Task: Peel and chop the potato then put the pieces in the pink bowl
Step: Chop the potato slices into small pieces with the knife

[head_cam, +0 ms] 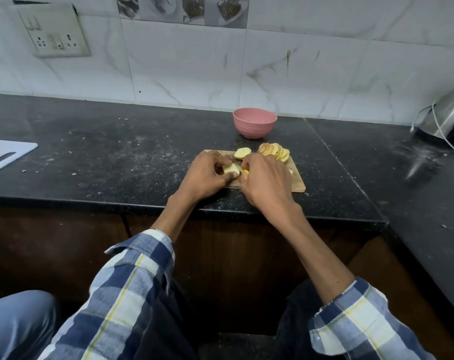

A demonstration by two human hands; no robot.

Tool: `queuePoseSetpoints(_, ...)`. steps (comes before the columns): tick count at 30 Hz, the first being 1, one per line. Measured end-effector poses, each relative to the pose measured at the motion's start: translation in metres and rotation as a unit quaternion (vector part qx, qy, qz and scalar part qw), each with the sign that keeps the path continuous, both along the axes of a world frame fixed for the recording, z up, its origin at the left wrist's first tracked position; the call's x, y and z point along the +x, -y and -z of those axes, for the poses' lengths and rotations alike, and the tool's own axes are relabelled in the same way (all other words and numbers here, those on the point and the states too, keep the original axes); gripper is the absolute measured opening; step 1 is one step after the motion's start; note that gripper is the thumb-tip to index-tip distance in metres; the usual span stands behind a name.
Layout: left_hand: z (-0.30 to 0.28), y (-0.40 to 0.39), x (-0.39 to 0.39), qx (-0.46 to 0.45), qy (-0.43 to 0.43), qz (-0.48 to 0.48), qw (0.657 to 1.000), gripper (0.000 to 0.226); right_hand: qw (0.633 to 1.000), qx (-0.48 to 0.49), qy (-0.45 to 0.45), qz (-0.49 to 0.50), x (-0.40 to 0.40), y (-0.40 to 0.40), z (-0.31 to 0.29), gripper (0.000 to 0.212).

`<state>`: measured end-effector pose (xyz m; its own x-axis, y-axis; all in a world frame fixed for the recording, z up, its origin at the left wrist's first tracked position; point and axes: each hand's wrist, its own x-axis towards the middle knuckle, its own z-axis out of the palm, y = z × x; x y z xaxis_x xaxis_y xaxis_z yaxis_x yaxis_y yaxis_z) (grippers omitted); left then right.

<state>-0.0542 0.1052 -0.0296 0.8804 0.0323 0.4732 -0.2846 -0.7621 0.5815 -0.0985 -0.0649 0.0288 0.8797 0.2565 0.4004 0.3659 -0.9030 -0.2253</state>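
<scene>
From the head view, I am leaning over a small wooden cutting board (297, 185) that sits near the front edge of the black counter (116, 157). My left hand (207, 175) has its fingers and thumb curled round a pale, peeled piece of potato (232, 168), pinning it on the board. My right hand (266, 178) is just beside it, almost touching, fingers curled round something with a yellow bit (245, 172) showing at the thumb side (I take it for a tool's handle, but my own hand hides the rest, so I cannot tell what it is).

At the board's far edge lies one loose potato slice (242, 153), and to its right a row of overlapping slices (275, 152) leans along the far right corner, some with skin at the rim. The pink bowl (254, 123) stands upright on the counter just beyond the board, near the tiled wall; I cannot see into it.

At the far left, a white board (10, 154) pokes into view. At the far right a steel appliance (449, 118) leans with its cord trailing.
</scene>
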Motion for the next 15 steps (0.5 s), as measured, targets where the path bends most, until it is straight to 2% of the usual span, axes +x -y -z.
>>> queuePoseSetpoints(11,0.000,-0.002,0.002,0.001,-0.015,-0.014,1.000,0.044,0.999,0.031,-0.035,0.022,-0.047,0.037,-0.010,0.025)
queuePoseSetpoints(15,-0.001,-0.004,0.000,-0.033,-0.034,-0.001,0.999,0.043,0.999,0.033,-0.029,0.025,-0.055,0.043,-0.015,0.024)
